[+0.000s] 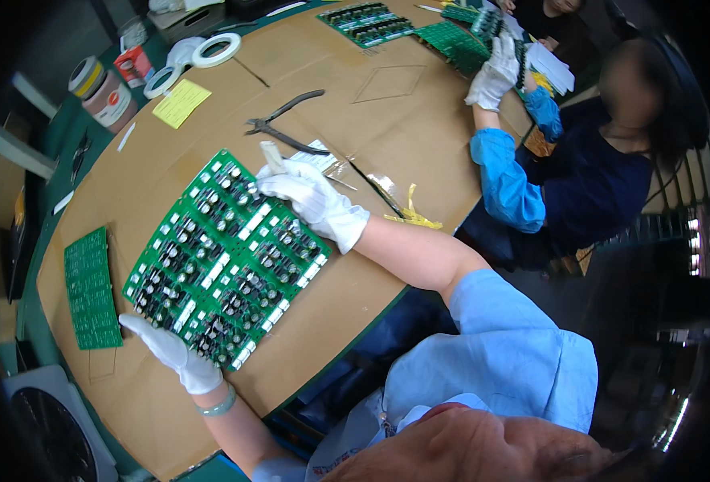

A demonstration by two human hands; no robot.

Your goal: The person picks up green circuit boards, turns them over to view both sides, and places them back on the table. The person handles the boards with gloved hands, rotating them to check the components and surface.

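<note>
A green circuit board (225,259) crowded with black and silver components and white connectors lies slanted between my hands. My left hand (180,353), in a white glove, grips its lower left edge, fingers stretched along the rim and thumb side partly hidden. At the upper right edge, my white-gloved right hand (313,197) is closed on the board, with a pale finger-like tip pointing up past it. Beyond that hand, a pair of cutting pliers (279,124) rests on the brown table covering. Another green board (92,289), without tall parts showing, lies at the left.
Tape rolls (216,50), a yellow note (181,103) and a capped jar (102,94) line the far left. Yellow scraps (414,210) lie right of my hand. Populated boards (365,24) sit at the back. A co-worker's gloved hand (495,74) handles boards at the right. A fan (54,422) stands lower left.
</note>
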